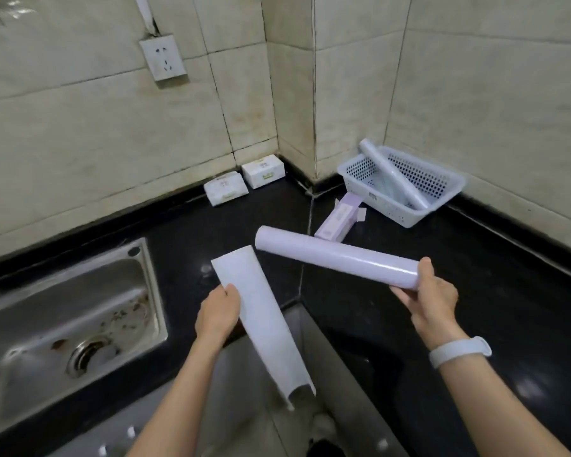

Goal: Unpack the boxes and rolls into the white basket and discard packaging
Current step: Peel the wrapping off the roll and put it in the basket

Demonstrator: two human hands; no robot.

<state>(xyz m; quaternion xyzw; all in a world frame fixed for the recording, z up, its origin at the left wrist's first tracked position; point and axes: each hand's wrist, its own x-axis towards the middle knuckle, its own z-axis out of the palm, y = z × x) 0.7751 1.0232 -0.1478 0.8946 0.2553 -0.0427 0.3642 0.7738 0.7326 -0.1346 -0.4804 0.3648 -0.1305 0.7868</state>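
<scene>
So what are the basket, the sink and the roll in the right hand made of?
The white basket looks like moulded plastic, its walls perforated with rows of holes. The sink appears to be brushed stainless steel, grey and dully reflective, with brown stains. The roll in the right hand looks like glossy film or coated paper, judging by its bright highlight.

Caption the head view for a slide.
Right hand holds an unpacked roll, left hand its empty sleeve; white basket waits.
</scene>
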